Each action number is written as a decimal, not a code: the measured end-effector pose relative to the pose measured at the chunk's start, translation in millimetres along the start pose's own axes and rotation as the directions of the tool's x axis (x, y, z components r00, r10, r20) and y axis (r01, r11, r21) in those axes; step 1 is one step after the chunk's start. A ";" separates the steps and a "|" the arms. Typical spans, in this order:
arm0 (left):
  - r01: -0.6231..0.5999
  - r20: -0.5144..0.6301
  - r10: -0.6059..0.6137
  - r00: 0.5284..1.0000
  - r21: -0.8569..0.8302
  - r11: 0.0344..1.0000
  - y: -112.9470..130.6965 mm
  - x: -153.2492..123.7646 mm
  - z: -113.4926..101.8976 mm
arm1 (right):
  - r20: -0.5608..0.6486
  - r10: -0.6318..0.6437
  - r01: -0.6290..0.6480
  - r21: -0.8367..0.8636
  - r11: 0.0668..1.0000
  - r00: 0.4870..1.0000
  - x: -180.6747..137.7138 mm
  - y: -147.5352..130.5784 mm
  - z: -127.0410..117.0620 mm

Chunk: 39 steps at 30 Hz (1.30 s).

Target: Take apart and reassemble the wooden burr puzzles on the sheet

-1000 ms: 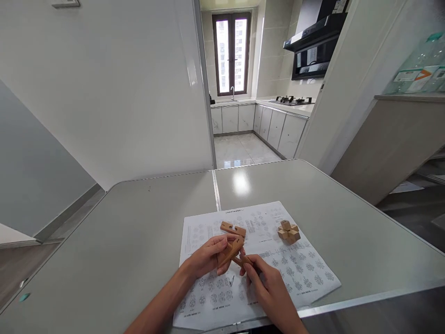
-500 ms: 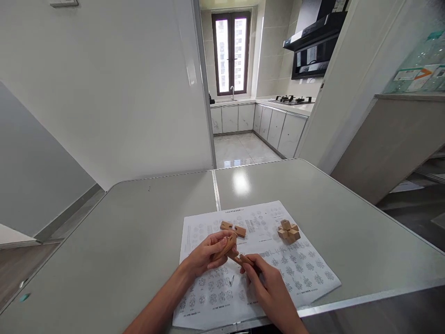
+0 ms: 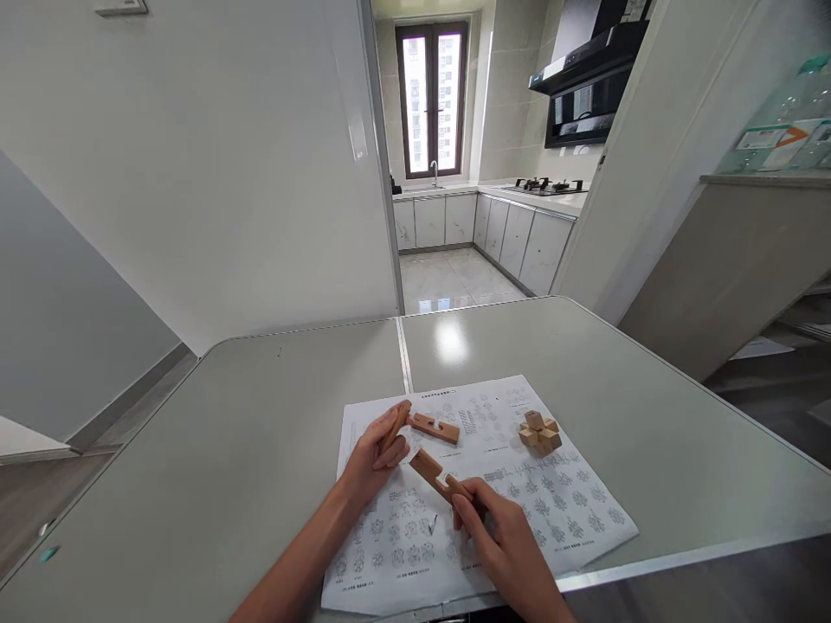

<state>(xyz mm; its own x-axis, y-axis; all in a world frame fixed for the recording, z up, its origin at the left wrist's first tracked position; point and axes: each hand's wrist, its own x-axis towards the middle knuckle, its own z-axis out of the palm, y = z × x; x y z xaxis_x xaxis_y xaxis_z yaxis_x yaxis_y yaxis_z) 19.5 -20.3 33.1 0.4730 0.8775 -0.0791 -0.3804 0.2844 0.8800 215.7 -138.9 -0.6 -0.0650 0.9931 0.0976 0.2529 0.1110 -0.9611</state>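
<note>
My left hand [image 3: 375,452] is closed around a narrow wooden puzzle piece [image 3: 397,424], tilted up and to the right. In my right hand [image 3: 490,523] is a notched wooden puzzle piece [image 3: 428,468], gripped at its near end and pointing up and left. A gap separates the two held pieces. Another notched wooden piece [image 3: 443,432] lies on the printed instruction sheet [image 3: 480,545], just right of my left fingertips. Toward the sheet's right side sits an assembled wooden burr puzzle [image 3: 539,435].
The sheet lies on a grey-green table [image 3: 279,450] with a metal seam down its middle. A small teal object [image 3: 48,554] is near the left edge. Beyond the table is a kitchen doorway; bottles [image 3: 789,130] stand on a ledge at right.
My left hand has moved left and slightly up with its piece, away from the right-hand piece. The right hand has stayed nearly in place, and its notched piece now shows fully.
</note>
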 end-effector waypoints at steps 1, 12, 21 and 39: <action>-0.025 -0.035 0.025 0.999 0.025 0.999 1.8 0.7 0.6 | -0.020 0.007 -0.007 0.002 1.000 1.000 0.1 0.5 0.3; -0.089 -0.097 0.173 0.980 0.561 0.823 -13.8 -1.7 13.7 | -0.208 0.167 -0.145 0.116 0.983 0.964 5.0 11.5 4.4; -0.214 0.143 0.177 0.974 0.838 0.502 -18.9 -11.7 22.3 | -0.209 0.182 -0.170 0.073 0.983 0.961 16.3 10.0 2.3; -0.484 0.473 0.155 0.867 0.874 0.042 -24.7 -14.7 18.6 | -0.225 0.132 -0.131 0.022 0.991 0.965 9.5 8.1 5.3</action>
<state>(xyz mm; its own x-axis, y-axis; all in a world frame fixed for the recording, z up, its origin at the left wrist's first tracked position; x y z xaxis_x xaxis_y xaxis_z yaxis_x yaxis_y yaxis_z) 36.8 -47.4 21.3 0.7271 0.6224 0.2896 0.4496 -0.7506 0.4842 212.0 -128.8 -8.8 0.1876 0.9819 0.0251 0.2376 -0.0206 -0.9711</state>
